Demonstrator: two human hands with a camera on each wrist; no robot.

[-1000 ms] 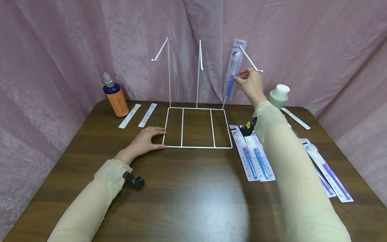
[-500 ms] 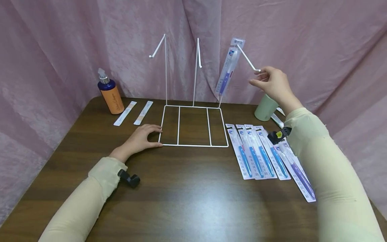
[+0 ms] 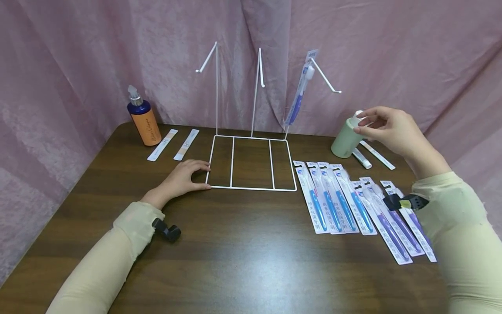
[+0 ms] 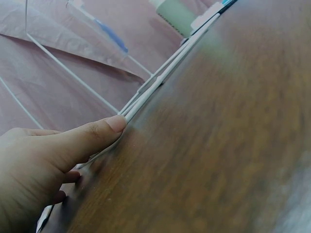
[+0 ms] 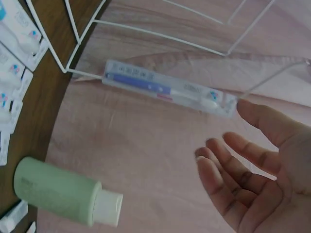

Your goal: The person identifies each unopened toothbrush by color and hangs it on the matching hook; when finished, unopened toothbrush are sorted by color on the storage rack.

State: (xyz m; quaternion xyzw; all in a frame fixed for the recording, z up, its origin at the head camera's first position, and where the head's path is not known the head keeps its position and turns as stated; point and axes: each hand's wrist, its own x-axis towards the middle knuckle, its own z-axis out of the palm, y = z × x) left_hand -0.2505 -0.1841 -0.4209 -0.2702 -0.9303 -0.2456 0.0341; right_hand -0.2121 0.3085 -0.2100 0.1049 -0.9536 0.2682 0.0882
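Observation:
My left hand [image 3: 182,179] grips the left side of the white wire rack [image 3: 252,189] at its near corner, the thumb [image 4: 104,131] on the wire and the fingers beyond it. On the rack's right hook hangs a packaged purple toothbrush [image 3: 300,93], tilted, its lower end near the rack's upright. My right hand [image 3: 394,131] is in the air to the right of that hook with bent, relaxed fingers, holding nothing. In the head view its fingertips overlap the white cap of the green bottle [image 3: 345,141]; the right wrist view shows them apart.
Packaged blue toothbrushes [image 3: 331,205] lie in a row right of the rack, with packaged purple toothbrushes [image 3: 386,229] beside them. Slim white packets [image 3: 376,155] lie behind. At the left stand an orange pump bottle [image 3: 145,124] and two narrow packets [image 3: 186,145]. A pink curtain [image 3: 176,65] hangs behind.
My right hand has let go of the purple toothbrush, leaving it hanging and turning on the hook, and has moved right and down. My left hand stays at the rack.

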